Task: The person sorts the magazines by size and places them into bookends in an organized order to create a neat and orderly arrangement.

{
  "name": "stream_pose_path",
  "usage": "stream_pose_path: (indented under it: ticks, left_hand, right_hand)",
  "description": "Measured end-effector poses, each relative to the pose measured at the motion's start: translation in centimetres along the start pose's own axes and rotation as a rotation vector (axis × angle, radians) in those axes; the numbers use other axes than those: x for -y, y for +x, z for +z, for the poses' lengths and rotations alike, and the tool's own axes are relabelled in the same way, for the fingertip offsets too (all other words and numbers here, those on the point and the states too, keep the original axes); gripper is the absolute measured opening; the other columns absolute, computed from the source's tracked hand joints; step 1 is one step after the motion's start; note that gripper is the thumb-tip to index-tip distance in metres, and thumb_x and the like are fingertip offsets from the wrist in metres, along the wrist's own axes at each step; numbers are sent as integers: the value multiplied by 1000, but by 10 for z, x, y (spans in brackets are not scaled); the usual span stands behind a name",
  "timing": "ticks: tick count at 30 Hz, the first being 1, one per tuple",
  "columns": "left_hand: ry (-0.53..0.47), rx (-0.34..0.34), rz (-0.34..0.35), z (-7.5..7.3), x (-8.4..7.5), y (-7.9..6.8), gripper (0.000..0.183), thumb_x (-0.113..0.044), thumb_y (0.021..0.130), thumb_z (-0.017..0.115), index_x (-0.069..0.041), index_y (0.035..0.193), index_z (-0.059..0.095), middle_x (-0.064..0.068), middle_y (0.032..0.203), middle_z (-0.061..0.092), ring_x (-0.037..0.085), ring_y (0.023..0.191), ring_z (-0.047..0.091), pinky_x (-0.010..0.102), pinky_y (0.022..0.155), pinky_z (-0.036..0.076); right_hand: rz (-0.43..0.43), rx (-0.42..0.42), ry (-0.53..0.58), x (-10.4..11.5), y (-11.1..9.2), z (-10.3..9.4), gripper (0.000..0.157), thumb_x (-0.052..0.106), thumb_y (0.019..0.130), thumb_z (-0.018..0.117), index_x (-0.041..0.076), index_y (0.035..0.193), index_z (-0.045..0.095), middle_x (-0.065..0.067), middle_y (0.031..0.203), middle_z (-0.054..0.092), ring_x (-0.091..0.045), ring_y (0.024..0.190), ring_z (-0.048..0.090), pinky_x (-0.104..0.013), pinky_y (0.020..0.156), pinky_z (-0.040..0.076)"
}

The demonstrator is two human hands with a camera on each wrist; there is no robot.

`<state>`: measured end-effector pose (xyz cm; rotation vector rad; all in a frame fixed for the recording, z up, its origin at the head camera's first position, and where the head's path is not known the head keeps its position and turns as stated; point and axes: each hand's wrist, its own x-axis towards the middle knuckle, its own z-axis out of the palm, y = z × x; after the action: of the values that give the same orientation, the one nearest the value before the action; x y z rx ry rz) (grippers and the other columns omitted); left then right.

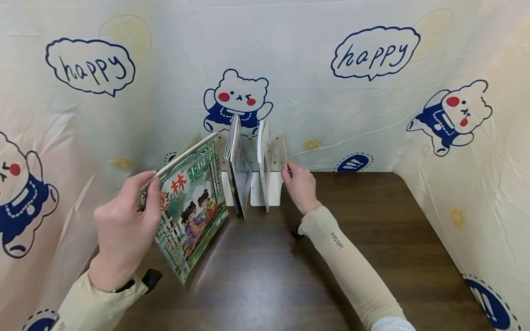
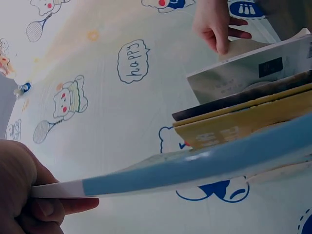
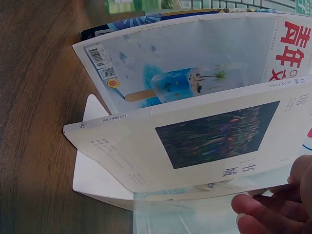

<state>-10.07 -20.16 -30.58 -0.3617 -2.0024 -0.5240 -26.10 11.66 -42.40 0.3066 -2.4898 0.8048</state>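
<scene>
My left hand (image 1: 128, 220) pinches a green-covered magazine (image 1: 194, 207) by its upper near corner, thumb on the front. This magazine stands tilted, left of a white book rack (image 1: 273, 195), its cover facing right. In the left wrist view its pale blue edge (image 2: 195, 168) runs across from the fingers. My right hand (image 1: 302, 188) pinches the rack's right side panel (image 1: 279, 149) between thumb and fingers. Inside the rack stand a cream magazine (image 3: 146, 151) with a dark picture and, further left, one with a blue popsicle cover (image 3: 195, 73).
Several thin books (image 1: 233, 161) stand upright beside the popsicle magazine. The rack sits at the back of a dark wooden table (image 1: 256, 276). Behind it and at both sides hangs a pale cloth (image 1: 298, 55) printed with bears and "happy" bubbles.
</scene>
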Motion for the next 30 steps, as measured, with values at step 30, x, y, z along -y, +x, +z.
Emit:
stream_pose_path:
  ticks: [30]
  left_hand:
    - [16,39,32,28,-1,-20,22,-8,99,64,7,114,68,24,89,75,28,44,58,38,35,30]
  right_hand:
    - [3,2,5,3,0,-2,25,13,105,55,8,81,62,-6,62,60,-21,47,51,-36,45,39]
